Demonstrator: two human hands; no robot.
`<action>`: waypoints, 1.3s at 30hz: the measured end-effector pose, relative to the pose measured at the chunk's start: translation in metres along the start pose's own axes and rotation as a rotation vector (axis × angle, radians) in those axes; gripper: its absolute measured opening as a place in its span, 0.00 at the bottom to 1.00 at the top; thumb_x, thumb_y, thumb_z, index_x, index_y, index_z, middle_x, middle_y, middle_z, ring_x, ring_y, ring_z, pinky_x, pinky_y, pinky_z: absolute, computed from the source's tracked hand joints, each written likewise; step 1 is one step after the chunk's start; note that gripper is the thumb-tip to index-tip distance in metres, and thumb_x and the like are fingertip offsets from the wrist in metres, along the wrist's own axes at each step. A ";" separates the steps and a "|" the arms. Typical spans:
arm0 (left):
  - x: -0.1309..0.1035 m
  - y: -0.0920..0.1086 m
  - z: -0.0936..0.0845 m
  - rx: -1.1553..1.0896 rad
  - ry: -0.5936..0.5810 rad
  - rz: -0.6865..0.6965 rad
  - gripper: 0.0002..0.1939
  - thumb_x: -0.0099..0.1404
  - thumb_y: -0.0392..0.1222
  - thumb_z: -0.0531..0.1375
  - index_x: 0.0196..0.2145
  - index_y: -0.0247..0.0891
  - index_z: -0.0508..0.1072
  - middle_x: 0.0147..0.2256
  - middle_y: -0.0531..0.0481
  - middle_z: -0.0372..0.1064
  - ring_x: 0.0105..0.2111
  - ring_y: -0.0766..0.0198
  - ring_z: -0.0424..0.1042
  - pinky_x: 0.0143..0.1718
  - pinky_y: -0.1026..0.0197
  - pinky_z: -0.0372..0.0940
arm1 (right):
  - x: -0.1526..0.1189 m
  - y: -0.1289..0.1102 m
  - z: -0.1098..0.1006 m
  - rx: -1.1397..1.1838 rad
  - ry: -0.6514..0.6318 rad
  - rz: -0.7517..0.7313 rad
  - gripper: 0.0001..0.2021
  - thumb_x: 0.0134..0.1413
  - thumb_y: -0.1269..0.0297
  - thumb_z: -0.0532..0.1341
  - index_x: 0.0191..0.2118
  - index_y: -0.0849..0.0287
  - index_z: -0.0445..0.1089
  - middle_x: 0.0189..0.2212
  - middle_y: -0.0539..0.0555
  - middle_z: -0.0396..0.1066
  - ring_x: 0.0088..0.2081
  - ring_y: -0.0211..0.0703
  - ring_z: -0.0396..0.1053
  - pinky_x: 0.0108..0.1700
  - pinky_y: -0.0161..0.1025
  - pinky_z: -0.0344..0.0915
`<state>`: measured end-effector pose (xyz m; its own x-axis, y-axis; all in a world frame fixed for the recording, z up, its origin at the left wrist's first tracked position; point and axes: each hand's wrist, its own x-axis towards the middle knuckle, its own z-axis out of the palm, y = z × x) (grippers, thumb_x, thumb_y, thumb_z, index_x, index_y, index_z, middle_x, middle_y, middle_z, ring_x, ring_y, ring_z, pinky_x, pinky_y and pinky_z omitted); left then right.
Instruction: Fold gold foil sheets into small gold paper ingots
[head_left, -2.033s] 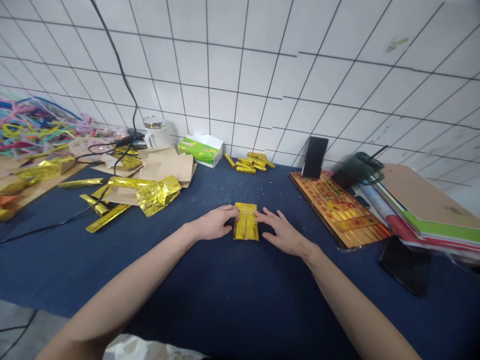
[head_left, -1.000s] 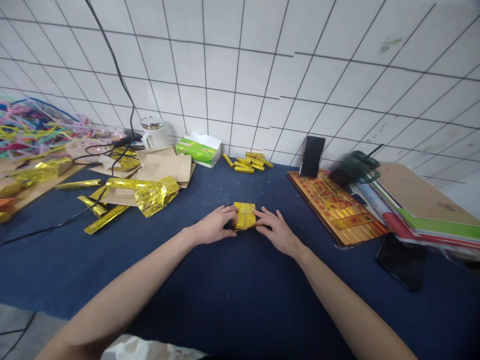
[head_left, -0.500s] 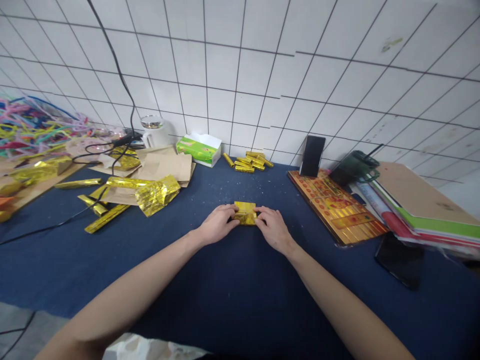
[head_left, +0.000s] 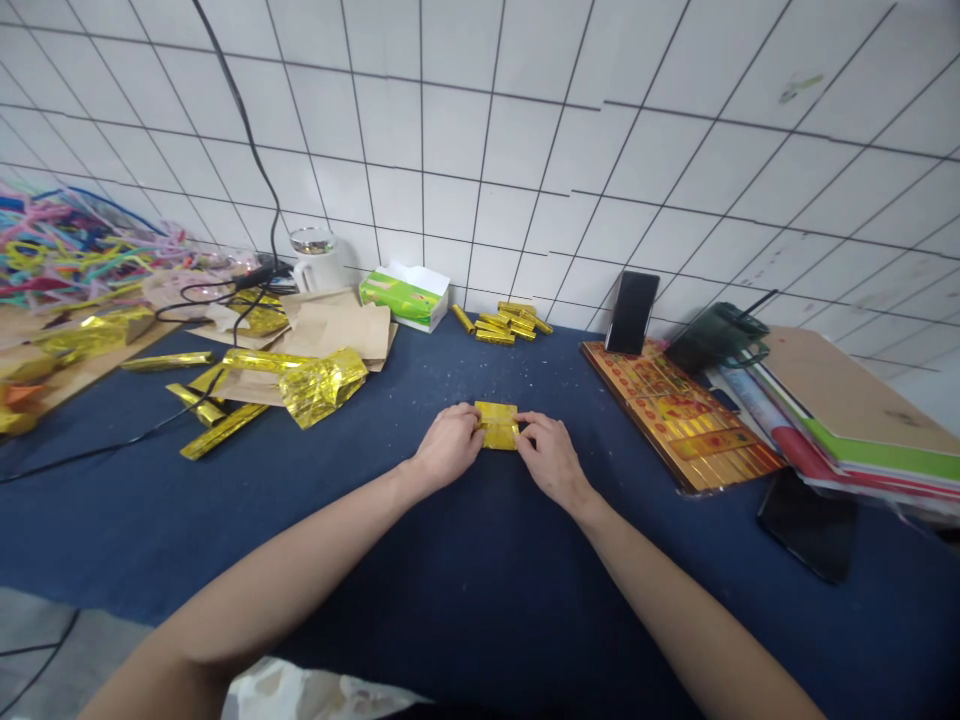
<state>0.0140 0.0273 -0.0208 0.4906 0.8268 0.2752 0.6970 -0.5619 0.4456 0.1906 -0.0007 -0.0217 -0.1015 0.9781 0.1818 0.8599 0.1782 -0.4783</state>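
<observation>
A small piece of gold foil paper (head_left: 498, 426) lies on the dark blue cloth in front of me, with a crease running across it. My left hand (head_left: 450, 443) is closed on its left edge, fingertips and thumb pinching the side. On the right edge, my right hand (head_left: 550, 455) pinches the foil between thumb and fingers. Beyond them, near the wall, rests a small pile of rolled gold foil tubes (head_left: 510, 322). The undersides of my fingertips are hidden.
Longer gold foil rolls (head_left: 223, 432) and a crumpled foil sheet (head_left: 324, 388) lie left, by brown paper (head_left: 341, 325). A green tissue pack (head_left: 405, 297) and white mug (head_left: 319, 268) stand behind. Right are a propped phone (head_left: 632, 312), a gold-red packet stack (head_left: 682, 415) and another phone (head_left: 808, 525).
The foil's near part looks flatter and brighter than before, and my fingers have shifted slightly along its edges. The whole view has moved a little, so everything sits further right.
</observation>
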 end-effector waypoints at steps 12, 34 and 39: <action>0.000 0.002 0.002 0.061 0.015 -0.017 0.05 0.57 0.33 0.53 0.25 0.36 0.61 0.32 0.47 0.65 0.34 0.62 0.65 0.40 0.58 0.61 | -0.001 -0.001 0.002 -0.017 0.069 -0.033 0.13 0.50 0.69 0.51 0.18 0.58 0.64 0.43 0.53 0.69 0.43 0.46 0.64 0.50 0.53 0.49; -0.002 0.010 0.002 0.236 -0.010 -0.038 0.03 0.59 0.32 0.50 0.30 0.34 0.62 0.32 0.45 0.64 0.35 0.59 0.64 0.38 0.58 0.60 | -0.002 -0.005 0.002 -0.095 0.052 -0.024 0.13 0.52 0.69 0.50 0.21 0.59 0.66 0.43 0.54 0.68 0.44 0.46 0.63 0.52 0.53 0.49; -0.002 0.010 0.003 0.269 -0.014 -0.022 0.04 0.60 0.31 0.49 0.31 0.34 0.62 0.33 0.44 0.64 0.35 0.59 0.64 0.38 0.57 0.60 | -0.002 -0.007 0.001 -0.137 0.051 -0.026 0.13 0.53 0.69 0.50 0.22 0.59 0.67 0.43 0.54 0.68 0.43 0.46 0.63 0.51 0.51 0.51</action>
<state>0.0217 0.0197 -0.0192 0.4792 0.8398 0.2554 0.8209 -0.5317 0.2082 0.1844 -0.0041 -0.0197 -0.1024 0.9660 0.2375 0.9178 0.1838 -0.3518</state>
